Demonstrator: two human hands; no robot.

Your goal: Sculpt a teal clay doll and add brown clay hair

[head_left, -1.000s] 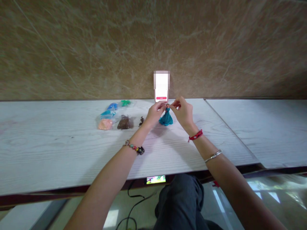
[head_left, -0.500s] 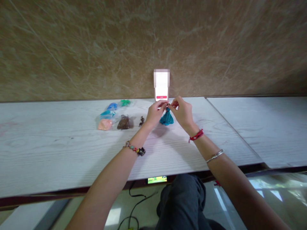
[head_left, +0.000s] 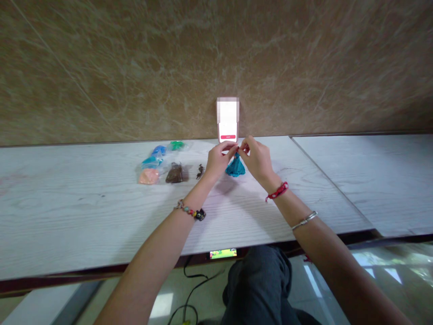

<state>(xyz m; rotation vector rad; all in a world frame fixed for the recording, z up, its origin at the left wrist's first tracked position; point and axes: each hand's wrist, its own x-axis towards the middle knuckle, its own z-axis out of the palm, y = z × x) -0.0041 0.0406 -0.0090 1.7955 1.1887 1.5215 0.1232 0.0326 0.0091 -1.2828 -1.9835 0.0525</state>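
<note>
Close to the far edge of the counter [head_left: 101, 225], just in front of the propped phone [head_left: 228, 118], the teal figure [head_left: 236, 167] stood with its skirt spread. The left hand [head_left: 218, 161] had its grip pinched closed on the figure's small top, thumb against fingers. The right hand [head_left: 260, 161] met it there, its grip drawn to a tight pinch too; I couldn't tell whether a separate scrap sat between those fingertips. Beyond the left wrist lay some dark bits [head_left: 200, 171], then the brown bag [head_left: 175, 173] and the peach bag [head_left: 148, 176]. To my eye, the work called for a light, steady left pinch and tiny right-hand presses, with the skirt flat on the counter; squeezing hard could bend the narrow neck.
</note>
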